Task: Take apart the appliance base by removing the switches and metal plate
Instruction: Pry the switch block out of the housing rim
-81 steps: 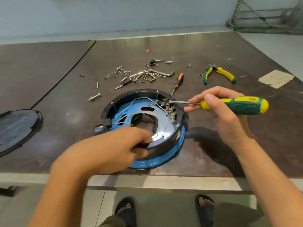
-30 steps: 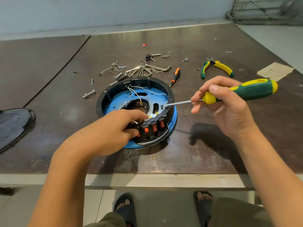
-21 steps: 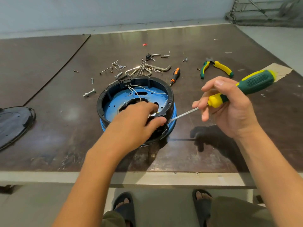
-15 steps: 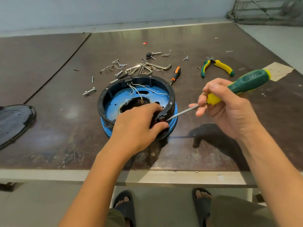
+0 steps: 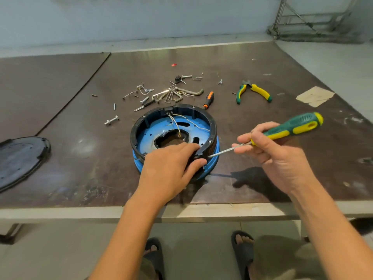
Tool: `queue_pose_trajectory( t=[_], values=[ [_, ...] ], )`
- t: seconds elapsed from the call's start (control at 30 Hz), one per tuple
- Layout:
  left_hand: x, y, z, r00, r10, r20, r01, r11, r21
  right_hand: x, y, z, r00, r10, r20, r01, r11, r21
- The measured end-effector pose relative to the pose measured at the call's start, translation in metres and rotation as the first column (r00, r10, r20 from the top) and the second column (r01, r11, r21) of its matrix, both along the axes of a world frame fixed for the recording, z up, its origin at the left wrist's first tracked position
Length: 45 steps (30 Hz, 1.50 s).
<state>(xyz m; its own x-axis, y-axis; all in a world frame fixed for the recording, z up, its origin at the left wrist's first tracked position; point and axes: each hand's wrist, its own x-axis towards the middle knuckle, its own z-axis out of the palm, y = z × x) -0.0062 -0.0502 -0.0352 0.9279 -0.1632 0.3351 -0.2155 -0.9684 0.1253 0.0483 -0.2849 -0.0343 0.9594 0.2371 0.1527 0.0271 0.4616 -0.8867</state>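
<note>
Appliance base (image 5: 173, 126) under left hand (image 5: 169, 170)

Appliance base (image 5: 134, 136) flat in front of you, open side up: black ring on blue rim. Metal plate (image 5: 147, 138) inside, blue-tinted, centre cut out, white wires (image 5: 175, 124) draped across.

a dark brown table (image 5: 262, 63) carries the round blue-and-black appliance base (image 5: 133, 136) near its front edge. behind the base lie scattered screws and hex keys (image 5: 181, 93), a bolt (image 5: 111, 120), a small orange-handled screwdriver (image 5: 208, 100) and green-yellow pliers (image 5: 254, 91). a cardboard scrap (image 5: 314, 96) lies far right, a black cover (image 5: 20, 158) far left.
</note>
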Motion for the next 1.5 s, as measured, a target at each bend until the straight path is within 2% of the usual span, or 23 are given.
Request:
queue_pose_trajectory(
  t=[0.13, 0.37, 0.53, 0.67, 0.8, 0.97, 1.5],
  values=[
    [-0.002, -0.003, -0.001, 0.999, 0.011, 0.045, -0.012, 1.0, 0.01, -0.028, -0.005, -0.011, 0.995, -0.014, -0.096, 0.022, 0.996, 0.083],
    [0.004, 0.001, -0.011, 0.992, -0.038, 0.118, 0.04, 0.999, -0.012, -0.024, -0.021, -0.02, 0.994, -0.018, -0.11, 0.035, 0.987, 0.158],
    [0.013, 0.011, -0.011, 0.986, -0.08, 0.148, 0.093, 0.993, -0.078, -0.002, -0.002, -0.014, 0.997, 0.077, -0.028, -0.073, 0.991, 0.111],
    [0.022, 0.018, -0.013, 0.982, -0.078, 0.171, 0.104, 0.984, -0.146, 0.009, 0.008, -0.019, 1.0, 0.02, 0.015, -0.02, 0.999, 0.025],
    [0.022, 0.018, -0.015, 0.976, -0.05, 0.213, 0.081, 0.987, -0.139, 0.013, 0.007, -0.018, 1.0, 0.005, 0.029, -0.005, 1.0, 0.017],
    [0.022, 0.016, -0.016, 0.98, -0.056, 0.193, 0.083, 0.988, -0.133, 0.009, 0.009, -0.017, 0.994, 0.01, 0.106, -0.005, 0.999, -0.045],
    [0.02, 0.011, -0.022, 0.967, -0.035, 0.252, 0.071, 0.989, -0.132, -0.014, 0.018, -0.033, 0.958, -0.121, 0.262, 0.135, 0.99, -0.035]
  ],
)
